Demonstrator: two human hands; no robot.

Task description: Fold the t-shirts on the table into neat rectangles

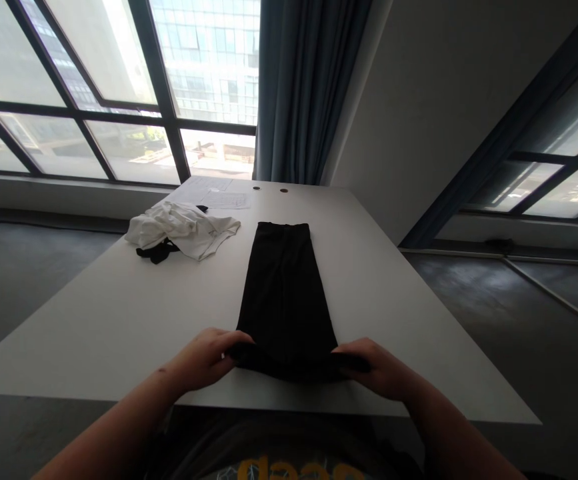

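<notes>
A black garment point(283, 287), perhaps a skirt or folded trousers, lies flat and lengthwise on the white table point(383, 300). Its waist-like narrow end points away from me, and the wider near end is lifted in a sagging fold. My left hand point(213, 357) pinches the left corner of that near end. At the right corner, my right hand point(376, 367) grips the fabric with the thumb on top. Both hands are closed, low over the table close to its front edge.
A crumpled white garment point(183, 227) with black parts lies at the far left of the table. Behind it are paper sheets point(223, 199). Two round cable holes sit at the far edge. Beyond are windows and a blue curtain point(303, 93).
</notes>
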